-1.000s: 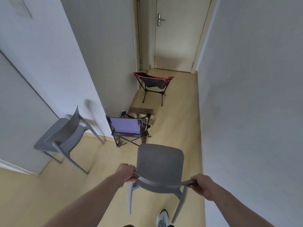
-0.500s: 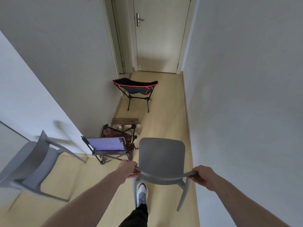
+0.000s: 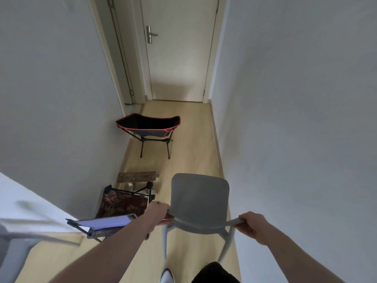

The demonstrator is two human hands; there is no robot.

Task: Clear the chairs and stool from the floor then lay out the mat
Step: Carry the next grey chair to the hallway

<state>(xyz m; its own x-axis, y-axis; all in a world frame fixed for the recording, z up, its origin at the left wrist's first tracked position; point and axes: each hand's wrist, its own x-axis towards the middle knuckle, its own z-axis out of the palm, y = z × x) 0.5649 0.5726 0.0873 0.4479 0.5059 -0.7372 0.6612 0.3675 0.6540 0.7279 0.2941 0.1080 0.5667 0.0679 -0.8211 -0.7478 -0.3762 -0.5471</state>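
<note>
I carry a grey plastic chair (image 3: pixel 199 199) off the floor in front of me, its seat facing me. My left hand (image 3: pixel 158 213) grips its left edge and my right hand (image 3: pixel 253 224) grips its right edge. A folding camp chair with a purple back and patterned seat (image 3: pixel 120 205) stands at the left wall. Beyond it sits a small wooden stool (image 3: pixel 137 176). Farther down the corridor stands a black camp chair with red trim (image 3: pixel 148 128). A second grey chair (image 3: pixel 12 246) shows blurred at the left edge. No mat is in view.
I stand in a narrow corridor with a wooden floor (image 3: pixel 189 152). A grey wall (image 3: pixel 295 119) runs close on the right. A shut door (image 3: pixel 179 50) closes the far end. My shoe (image 3: pixel 167 276) and dark trouser leg show below the chair.
I have walked forward into the corridor with the grey chair held up. The folding chair, stool and black chair are nearer, and the second grey chair has slid to the left edge.
</note>
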